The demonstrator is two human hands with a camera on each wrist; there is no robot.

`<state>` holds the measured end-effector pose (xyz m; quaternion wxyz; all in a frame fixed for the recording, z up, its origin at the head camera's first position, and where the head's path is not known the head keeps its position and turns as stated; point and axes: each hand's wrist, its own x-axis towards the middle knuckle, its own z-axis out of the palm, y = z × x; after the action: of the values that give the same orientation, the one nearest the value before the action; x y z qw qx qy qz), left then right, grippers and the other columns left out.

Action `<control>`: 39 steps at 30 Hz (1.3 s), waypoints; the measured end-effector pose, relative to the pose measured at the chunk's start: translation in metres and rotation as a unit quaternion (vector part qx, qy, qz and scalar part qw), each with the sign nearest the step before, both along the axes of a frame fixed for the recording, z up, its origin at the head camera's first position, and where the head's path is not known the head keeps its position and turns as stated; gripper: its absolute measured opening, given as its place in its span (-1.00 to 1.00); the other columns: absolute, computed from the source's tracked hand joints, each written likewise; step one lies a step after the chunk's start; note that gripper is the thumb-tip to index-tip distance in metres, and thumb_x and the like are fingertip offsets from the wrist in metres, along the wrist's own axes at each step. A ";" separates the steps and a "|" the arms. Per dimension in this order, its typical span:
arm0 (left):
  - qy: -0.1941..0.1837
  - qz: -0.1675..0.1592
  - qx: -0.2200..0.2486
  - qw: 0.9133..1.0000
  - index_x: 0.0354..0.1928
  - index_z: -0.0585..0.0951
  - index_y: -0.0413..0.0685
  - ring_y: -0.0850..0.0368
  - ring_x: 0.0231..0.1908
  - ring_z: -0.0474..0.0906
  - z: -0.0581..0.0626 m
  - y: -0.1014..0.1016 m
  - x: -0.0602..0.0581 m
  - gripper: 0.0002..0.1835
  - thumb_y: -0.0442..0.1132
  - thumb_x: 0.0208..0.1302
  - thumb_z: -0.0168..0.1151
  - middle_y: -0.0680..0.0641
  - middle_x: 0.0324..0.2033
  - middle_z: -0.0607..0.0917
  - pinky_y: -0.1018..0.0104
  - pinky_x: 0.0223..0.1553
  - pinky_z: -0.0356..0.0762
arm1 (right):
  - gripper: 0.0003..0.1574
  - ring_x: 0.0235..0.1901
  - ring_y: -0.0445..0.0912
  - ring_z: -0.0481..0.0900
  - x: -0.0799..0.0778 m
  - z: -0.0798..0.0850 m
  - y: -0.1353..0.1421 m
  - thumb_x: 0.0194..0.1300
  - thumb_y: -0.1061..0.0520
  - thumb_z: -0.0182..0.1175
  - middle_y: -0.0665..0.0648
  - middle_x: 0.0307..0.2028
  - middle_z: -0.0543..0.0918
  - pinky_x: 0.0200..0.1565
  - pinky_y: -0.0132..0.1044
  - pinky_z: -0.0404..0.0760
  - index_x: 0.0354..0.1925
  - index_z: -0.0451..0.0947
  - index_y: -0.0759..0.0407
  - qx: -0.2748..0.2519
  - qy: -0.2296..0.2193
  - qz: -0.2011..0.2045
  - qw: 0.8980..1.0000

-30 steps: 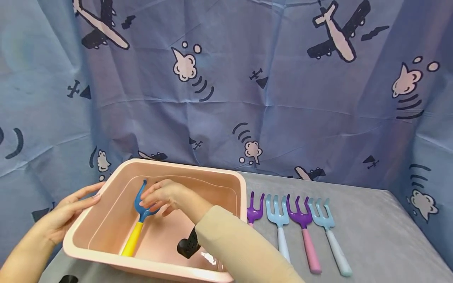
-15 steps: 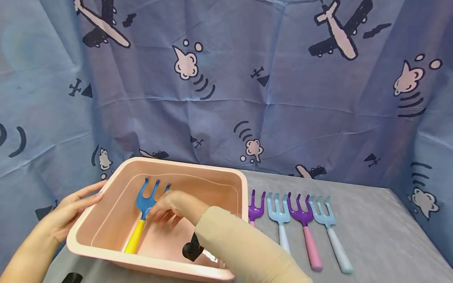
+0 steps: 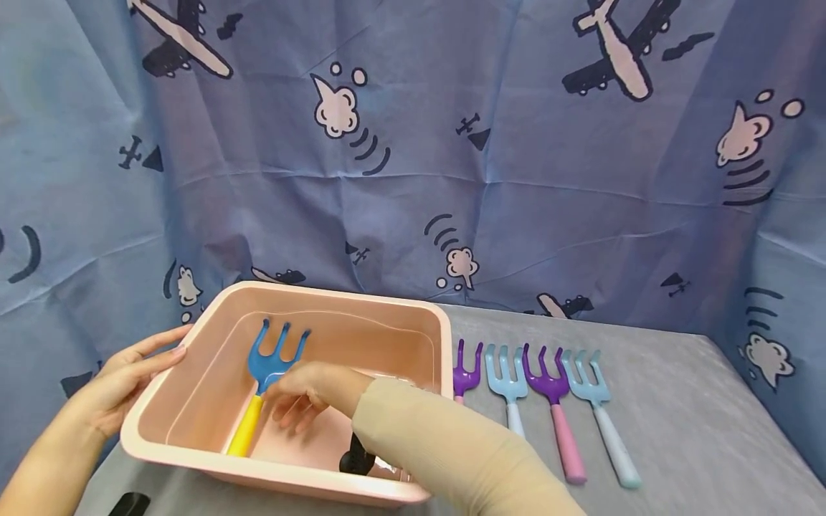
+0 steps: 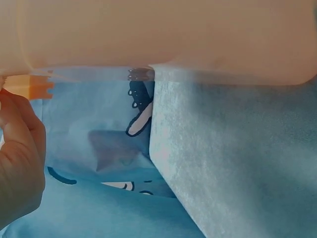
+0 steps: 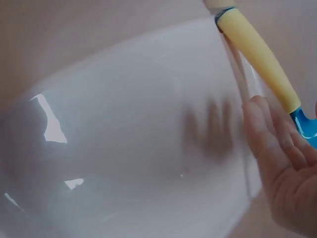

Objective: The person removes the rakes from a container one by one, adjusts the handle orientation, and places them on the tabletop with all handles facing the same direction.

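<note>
A pale peach plastic tub (image 3: 351, 295) stands tilted toward me. My left hand (image 3: 122, 387) grips its left rim, and in the left wrist view the fingers (image 4: 22, 158) are at the tub's edge. Inside the tub, a toy-like garden hand fork (image 3: 264, 369) with a blue head and yellow handle leans near the left wall, tines up. My right hand (image 3: 316, 390) is in the tub, beside the fork's neck, with fingers loosely bent. The right wrist view has that hand (image 5: 287, 173) close to the fork (image 5: 262, 59); whether the fingertips touch it I cannot tell.
Right of the tub, several forks lie in a row on the grey table (image 3: 690, 408): a purple one (image 3: 466, 376) partly behind the rim, a light blue one (image 3: 506, 380), a pink-handled purple one (image 3: 548, 383) and another light blue (image 3: 590, 387). A printed blue curtain (image 3: 400, 143) hangs behind.
The blue-and-yellow fork has turned from edge-on to facing me with its tines spread in view. My right hand has moved slightly down from its head. The left hand stays on the rim.
</note>
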<state>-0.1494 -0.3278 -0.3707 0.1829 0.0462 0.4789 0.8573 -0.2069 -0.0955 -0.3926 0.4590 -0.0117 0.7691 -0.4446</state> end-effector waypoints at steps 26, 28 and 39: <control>0.025 -0.072 0.022 0.997 0.10 0.57 0.14 0.09 -0.19 0.64 -0.007 -0.005 -0.005 -0.49 -0.45 0.47 -0.34 -0.07 -0.12 0.67 0.27 -0.22 0.63 | -0.63 -0.55 0.07 0.63 0.022 -0.020 -0.012 0.32 -0.11 0.12 0.12 -0.64 0.52 -0.24 -0.01 0.64 -0.46 0.45 0.13 0.037 0.063 -0.035 0.997; 0.028 -0.074 0.022 0.997 0.11 0.57 0.14 0.09 -0.18 0.64 -0.008 -0.005 -0.005 -0.48 -0.45 0.47 -0.36 -0.07 -0.11 0.66 0.27 -0.22 0.62 | -0.64 -0.48 0.10 0.67 0.024 -0.020 -0.015 0.29 -0.12 0.16 0.12 -0.64 0.52 -0.29 -0.02 0.65 -0.44 0.49 0.12 0.046 0.076 -0.062 0.994; 0.016 -0.066 0.016 0.998 0.10 0.57 0.15 0.09 -0.20 0.64 -0.007 -0.008 -0.005 -0.49 -0.44 0.47 -0.34 -0.08 -0.13 0.67 0.26 -0.22 0.63 | -0.65 -0.79 -0.08 0.33 0.027 -0.024 -0.028 -0.02 -0.04 0.45 0.09 -0.77 0.50 -0.67 -0.29 0.47 -0.66 0.56 0.12 0.049 0.146 -0.193 0.969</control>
<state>-0.1541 -0.3353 -0.3777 0.2307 0.0946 0.4639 0.8501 -0.1796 -0.1233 -0.4162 0.2473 0.0943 0.8364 -0.4801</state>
